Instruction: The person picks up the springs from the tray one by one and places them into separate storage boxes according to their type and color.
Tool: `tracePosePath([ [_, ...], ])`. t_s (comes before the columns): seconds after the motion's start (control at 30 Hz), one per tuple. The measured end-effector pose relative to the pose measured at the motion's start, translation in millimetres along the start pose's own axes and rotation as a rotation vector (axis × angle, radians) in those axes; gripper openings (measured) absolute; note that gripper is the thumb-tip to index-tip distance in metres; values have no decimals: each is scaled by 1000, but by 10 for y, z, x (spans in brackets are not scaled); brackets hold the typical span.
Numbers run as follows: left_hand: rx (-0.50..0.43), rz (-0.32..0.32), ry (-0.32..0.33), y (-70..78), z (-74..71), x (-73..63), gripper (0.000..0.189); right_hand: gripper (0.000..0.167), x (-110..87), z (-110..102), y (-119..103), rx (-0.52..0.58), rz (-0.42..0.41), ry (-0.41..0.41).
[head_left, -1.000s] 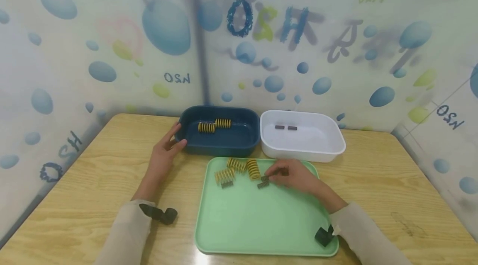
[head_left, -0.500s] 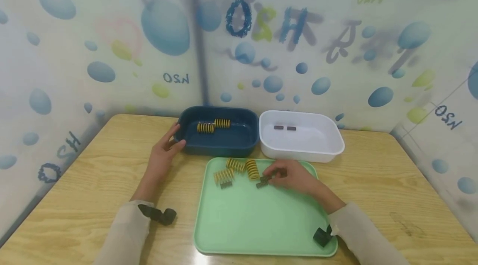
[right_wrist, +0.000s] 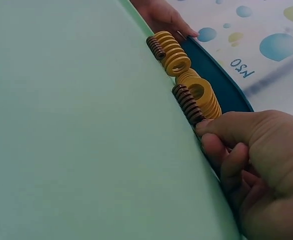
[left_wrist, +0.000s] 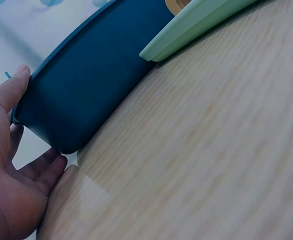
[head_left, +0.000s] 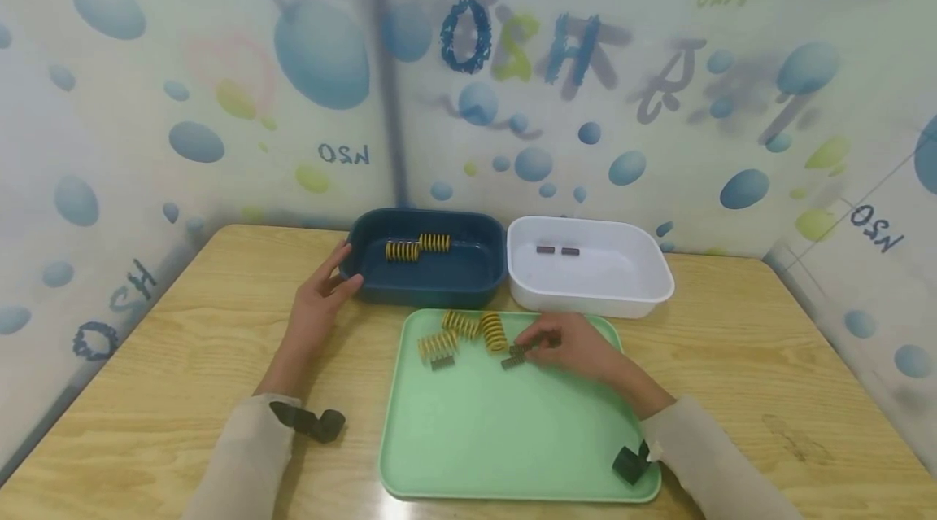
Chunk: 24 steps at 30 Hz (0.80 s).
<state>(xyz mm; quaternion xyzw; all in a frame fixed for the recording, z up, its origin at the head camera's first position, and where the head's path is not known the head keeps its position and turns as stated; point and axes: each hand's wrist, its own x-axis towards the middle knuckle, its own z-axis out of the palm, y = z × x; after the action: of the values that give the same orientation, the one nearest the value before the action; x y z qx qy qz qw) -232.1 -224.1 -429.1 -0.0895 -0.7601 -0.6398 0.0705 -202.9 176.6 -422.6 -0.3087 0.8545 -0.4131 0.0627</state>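
Observation:
My left hand (head_left: 318, 304) touches the left end of a dark blue bin (head_left: 432, 296), thumb and fingers spread along its side; the left wrist view shows the thumb (left_wrist: 19, 85) near the rim. Two yellow coil springs (head_left: 403, 251) lie inside. Over the green tray (head_left: 498, 439), my right hand (head_left: 574, 345) pinches the end of a small dark spring (right_wrist: 187, 104) between thumb and fingertips. Another small dark spring (head_left: 513, 361) lies beside it, partly hard to separate. Several yellow springs (head_left: 494, 332) and one more dark spring (head_left: 442, 362) rest toward the tray's far edge.
A white bin (head_left: 593, 300) holding two small dark springs (head_left: 570, 251) stands right of the blue one, against it. Both sit behind the tray on a wooden table (head_left: 732, 390). A patterned wall sheet (head_left: 556, 121) rises behind the table.
Both hands and all the springs stay as they were; only the whole head view has shifted slightly.

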Motion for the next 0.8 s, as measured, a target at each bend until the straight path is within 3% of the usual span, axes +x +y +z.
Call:
tracePosePath([
  [0.27, 14, -6, -1, 2, 5, 14, 60, 19, -4, -37, -9, 6, 32, -10],
  [0.43, 7, -23, -7, 91, 11, -17, 61, 18, 2, -65, -41, 1, 74, -4],
  [0.63, -5, -27, -16, 246, 30, -69, 62, 19, -7, -176, -305, 89, 39, 10],
  [0.8, 11, -17, -11, 133, 16, -35, 61, 18, -18, -235, -337, 131, 3, 21],
])
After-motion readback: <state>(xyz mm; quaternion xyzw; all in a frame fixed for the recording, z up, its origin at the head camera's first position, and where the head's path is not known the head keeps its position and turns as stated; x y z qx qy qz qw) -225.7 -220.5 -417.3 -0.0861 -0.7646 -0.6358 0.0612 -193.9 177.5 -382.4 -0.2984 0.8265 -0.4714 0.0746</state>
